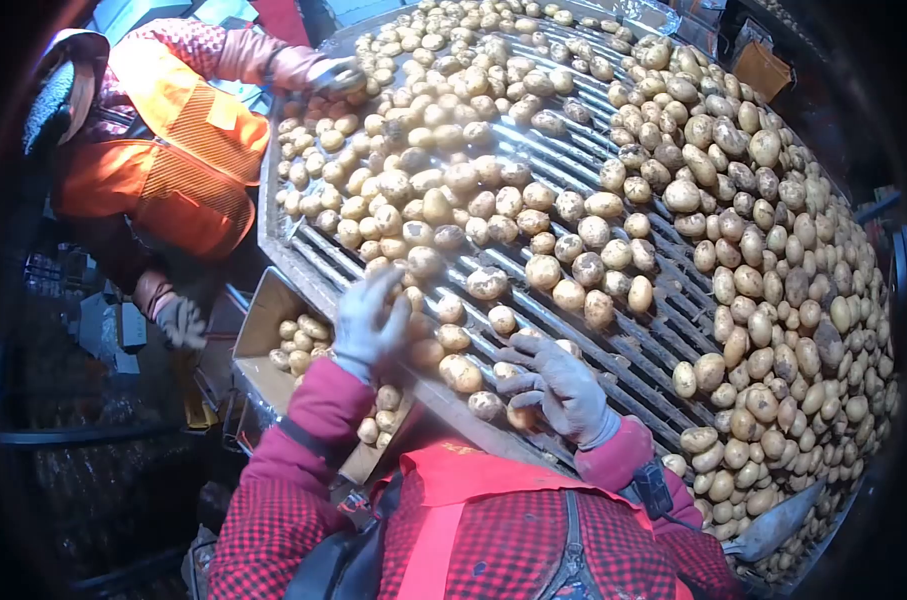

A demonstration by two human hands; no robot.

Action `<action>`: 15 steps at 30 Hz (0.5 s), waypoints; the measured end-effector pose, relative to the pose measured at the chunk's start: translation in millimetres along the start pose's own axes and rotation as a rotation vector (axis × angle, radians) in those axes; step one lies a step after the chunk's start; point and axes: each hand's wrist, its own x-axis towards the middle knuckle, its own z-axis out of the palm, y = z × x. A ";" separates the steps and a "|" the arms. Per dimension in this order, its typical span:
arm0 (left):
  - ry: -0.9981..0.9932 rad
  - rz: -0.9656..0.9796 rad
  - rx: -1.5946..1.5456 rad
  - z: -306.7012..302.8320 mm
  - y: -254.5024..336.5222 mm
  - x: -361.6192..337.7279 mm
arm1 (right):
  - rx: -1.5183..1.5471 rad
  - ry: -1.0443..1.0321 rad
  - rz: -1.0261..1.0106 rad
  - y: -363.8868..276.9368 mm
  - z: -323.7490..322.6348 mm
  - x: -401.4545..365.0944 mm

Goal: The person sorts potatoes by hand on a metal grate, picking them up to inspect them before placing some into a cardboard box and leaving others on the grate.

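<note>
Potatoes (460, 373) lie loose over a slatted metal sorting table (325, 258). My left hand (365, 328), in a grey glove, is over the table's near edge with its fingers apart, right beside several potatoes. My right hand (565, 392), gloved the same way, reaches over the slats with spread, slightly bent fingers. Its fingertips are close to a few potatoes at the near edge, one partly hidden under them. Neither hand has a potato in its grasp.
A cardboard box (256, 318) with potatoes stands below the table edge at left. Across from it, a person in an orange vest (188, 165) has one gloved hand (335, 75) on the potatoes. A large potato heap (773, 260) fills the right side, with a scoop (778, 520) near it.
</note>
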 end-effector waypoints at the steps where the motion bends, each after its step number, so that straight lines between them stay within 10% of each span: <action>1: 0.014 0.162 0.022 -7.6 -0.9 30.6 | -0.043 0.002 -0.024 -0.5 -7.4 1.5; 15: -0.255 0.051 0.295 160.8 -66.1 376.8 | 0.420 0.314 -0.096 -32.9 -20.3 -1.8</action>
